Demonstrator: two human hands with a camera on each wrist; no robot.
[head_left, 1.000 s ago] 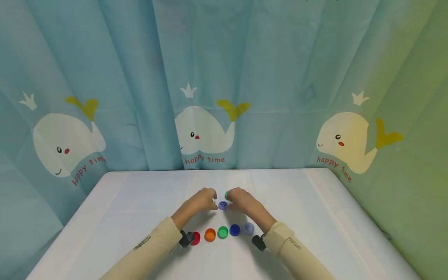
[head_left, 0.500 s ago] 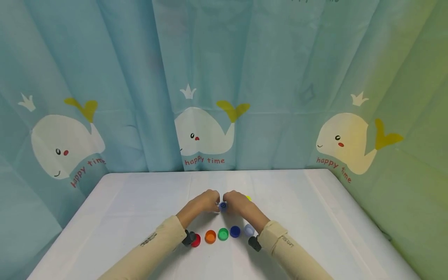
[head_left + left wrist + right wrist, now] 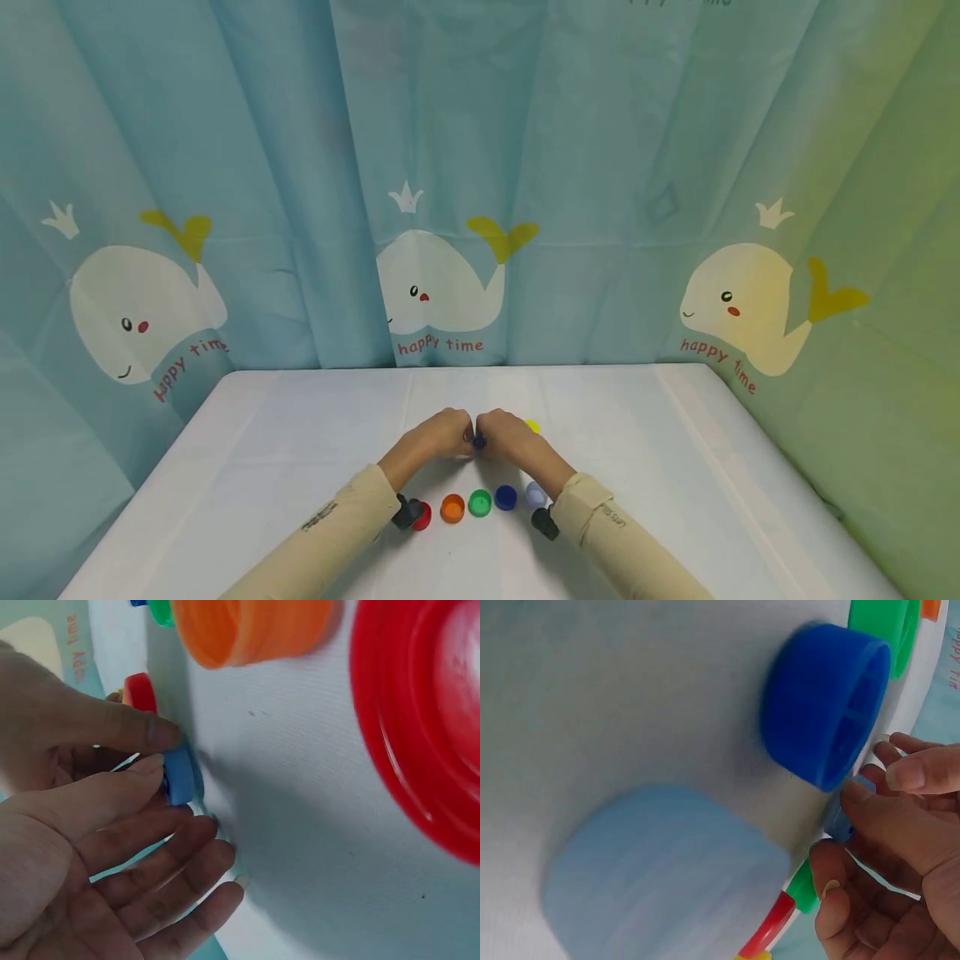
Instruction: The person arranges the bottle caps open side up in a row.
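Note:
Between the two hands, low over the table in the head view, is a small round blue cap (image 3: 479,442) with a dark mark on it. My left hand (image 3: 441,433) pinches its near side with the thumb; in the left wrist view the other fingers lie fairly straight below the cap (image 3: 178,776). My right hand (image 3: 508,435) grips the opposite side, its thumb and curled fingers around the cap (image 3: 840,816) in the right wrist view. Both thumbs nearly meet there, and the cap's underside is hidden.
Nearer the person is a row of round plastic pieces: red (image 3: 422,517), orange (image 3: 452,508), green (image 3: 480,502), dark blue (image 3: 506,498) and pale blue (image 3: 536,495). A yellow piece (image 3: 532,426) lies behind the right hand. A whale-printed curtain (image 3: 600,208) stands behind the table.
A second ago the left fingers were spread beside the cap and the right hand was by a green piece. Both hands have closed in on the cap, which has tilted; a yellow piece has come into view.

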